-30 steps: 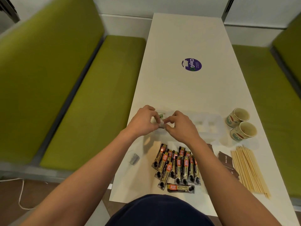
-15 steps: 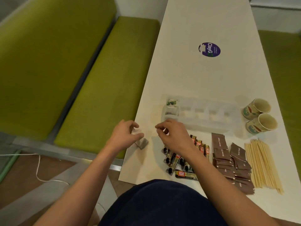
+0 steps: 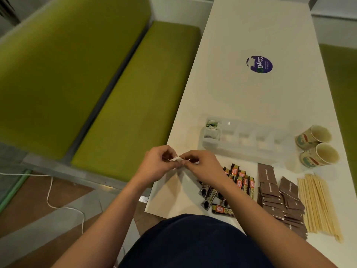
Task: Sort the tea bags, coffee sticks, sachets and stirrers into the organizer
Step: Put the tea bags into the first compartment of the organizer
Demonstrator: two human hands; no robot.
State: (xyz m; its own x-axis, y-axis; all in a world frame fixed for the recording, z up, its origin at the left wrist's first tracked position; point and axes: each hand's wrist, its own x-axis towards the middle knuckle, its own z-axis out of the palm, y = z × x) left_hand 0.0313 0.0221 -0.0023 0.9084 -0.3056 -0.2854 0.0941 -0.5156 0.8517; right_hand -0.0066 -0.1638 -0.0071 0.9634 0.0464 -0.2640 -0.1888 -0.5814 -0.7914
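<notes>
My left hand (image 3: 157, 166) and my right hand (image 3: 202, 168) meet above the table's near left corner and pinch a small white tea bag (image 3: 176, 159) between their fingertips. Behind them stands a clear plastic organizer (image 3: 249, 139) with several compartments; its leftmost one holds tea bags (image 3: 212, 130). Black and orange coffee sticks (image 3: 238, 182) lie in a heap under my right forearm, partly hidden. Brown sachets (image 3: 278, 196) lie to their right, and wooden stirrers (image 3: 318, 204) lie in a bundle further right.
Two paper cups (image 3: 316, 146) lie on their sides right of the organizer. A purple round sticker (image 3: 259, 64) marks the white table (image 3: 251, 93). Green benches (image 3: 123, 105) flank the table. A white cord (image 3: 52, 192) trails on the floor at left.
Both hands left the organizer and came back to the table's near left corner. The left hand picked up the small grey tea bag lying there, and both hands now pinch it.
</notes>
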